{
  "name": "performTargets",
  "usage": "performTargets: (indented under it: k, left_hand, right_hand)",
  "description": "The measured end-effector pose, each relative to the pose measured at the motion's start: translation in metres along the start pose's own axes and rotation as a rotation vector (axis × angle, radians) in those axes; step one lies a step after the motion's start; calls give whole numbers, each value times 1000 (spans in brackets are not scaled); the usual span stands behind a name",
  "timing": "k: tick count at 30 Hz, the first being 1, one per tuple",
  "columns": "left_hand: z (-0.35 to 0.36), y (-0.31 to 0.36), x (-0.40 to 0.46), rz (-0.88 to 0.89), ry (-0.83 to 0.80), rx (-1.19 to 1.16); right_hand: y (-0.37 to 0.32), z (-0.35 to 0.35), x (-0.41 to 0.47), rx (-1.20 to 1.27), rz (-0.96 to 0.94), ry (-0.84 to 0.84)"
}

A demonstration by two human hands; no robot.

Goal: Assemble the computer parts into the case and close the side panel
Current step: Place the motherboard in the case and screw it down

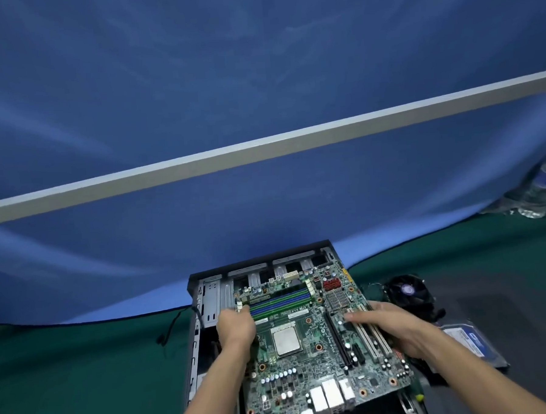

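A green motherboard (308, 353) with a silver CPU in its middle lies tilted over the open black computer case (203, 299), which rests on its side. My left hand (235, 327) grips the board's left edge near the blue and green memory slots. Along the right edge, my right hand (395, 327) holds the board, with fingers stretched over the white expansion slots. The board's right side overhangs the case wall. No side panel is in view.
A black cooler fan (407, 293) sits right of the case. A hard drive with a blue label (471, 342) lies on the table behind my right wrist. A plastic water bottle (542, 189) stands at far right. A blue cloth backdrop hangs behind the green table.
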State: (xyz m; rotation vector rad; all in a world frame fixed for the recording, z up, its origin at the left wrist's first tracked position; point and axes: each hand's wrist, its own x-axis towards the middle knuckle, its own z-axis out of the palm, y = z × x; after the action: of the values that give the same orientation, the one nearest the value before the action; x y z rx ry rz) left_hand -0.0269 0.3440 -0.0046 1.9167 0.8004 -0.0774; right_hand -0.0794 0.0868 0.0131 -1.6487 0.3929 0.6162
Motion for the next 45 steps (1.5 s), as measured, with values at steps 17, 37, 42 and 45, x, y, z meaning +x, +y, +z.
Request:
performTargets:
  k: [17, 37, 42, 45]
  left_hand:
    - [-9, -35, 7, 312, 207, 200]
    - [-14, -35, 14, 472, -7, 480]
    - [-37, -41, 26, 259, 73, 210]
    - [-48, -44, 30, 175, 153, 146]
  right_hand:
    - [15, -4, -3, 175, -146, -29]
    - [28, 8, -37, 287, -79, 152]
    - [29, 21, -48, 293, -41, 150]
    - [27, 28, -54, 221, 1, 117]
